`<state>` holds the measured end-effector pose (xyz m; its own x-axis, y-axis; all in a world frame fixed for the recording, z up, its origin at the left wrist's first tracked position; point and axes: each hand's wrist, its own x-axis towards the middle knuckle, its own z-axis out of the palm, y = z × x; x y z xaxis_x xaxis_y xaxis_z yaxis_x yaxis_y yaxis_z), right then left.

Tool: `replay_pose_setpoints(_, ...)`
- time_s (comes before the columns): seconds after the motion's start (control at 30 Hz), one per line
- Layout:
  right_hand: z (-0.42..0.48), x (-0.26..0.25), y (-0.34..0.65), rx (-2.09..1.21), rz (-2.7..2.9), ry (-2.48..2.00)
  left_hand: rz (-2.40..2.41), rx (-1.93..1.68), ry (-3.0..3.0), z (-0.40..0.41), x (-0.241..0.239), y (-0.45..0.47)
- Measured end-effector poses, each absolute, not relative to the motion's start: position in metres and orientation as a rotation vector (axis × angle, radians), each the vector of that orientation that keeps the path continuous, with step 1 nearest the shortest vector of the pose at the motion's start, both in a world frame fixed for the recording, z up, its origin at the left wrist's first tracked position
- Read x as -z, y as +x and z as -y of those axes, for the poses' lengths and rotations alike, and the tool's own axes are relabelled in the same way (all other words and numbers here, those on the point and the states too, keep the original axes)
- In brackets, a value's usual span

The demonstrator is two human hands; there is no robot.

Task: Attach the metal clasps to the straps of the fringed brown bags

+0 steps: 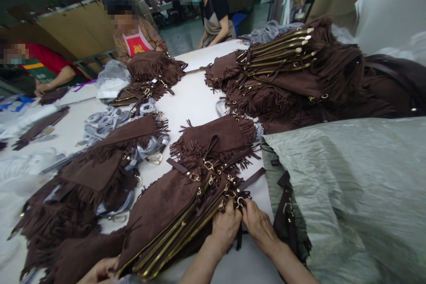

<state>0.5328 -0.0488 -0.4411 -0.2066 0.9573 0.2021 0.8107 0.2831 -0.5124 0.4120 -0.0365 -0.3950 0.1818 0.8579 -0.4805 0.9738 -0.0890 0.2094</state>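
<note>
My left hand (226,225) is closed at the corner of a brown fringed bag, part of a stack of bags (159,204) with gold zippers. Close beside it, my right hand (258,225) pinches a small gold clasp (240,202) at the same corner. The fingertips of both hands nearly meet there, and what lies under them is partly hidden. Several gold clasps and short brown straps (209,165) lie along the stack's edge. Another person's hand (103,270) touches the bags' far end at the lower left.
More brown fringed bags (93,171) lie at left among grey wrapped straps (108,120). A large pile (282,71) stands at the back right. Greenish-grey sheeting (353,186) covers the right side. Co-workers (216,13) are across the white table (181,108).
</note>
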Motion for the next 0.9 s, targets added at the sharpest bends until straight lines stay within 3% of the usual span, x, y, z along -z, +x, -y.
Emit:
replay_pose_setpoints(0.43,0.038,0.448,0.525,-0.337,2.14,-1.464,-1.709,0.091,1.837,0.031,0.395,0.403)
replay_pose_setpoints(0.63,0.048,0.445,0.53,-0.409,2.16,-1.432,-1.578,0.28,1.87,0.029,0.395,0.401)
replay_pose_setpoints(0.7,0.051,0.435,0.536,-0.538,2.134,-1.453,-1.521,0.298,1.878,0.029,0.392,0.399)
replay_pose_setpoints(0.9,0.026,0.397,0.557,-1.464,1.607,-1.596,-1.589,0.056,1.808,0.041,0.377,0.382)
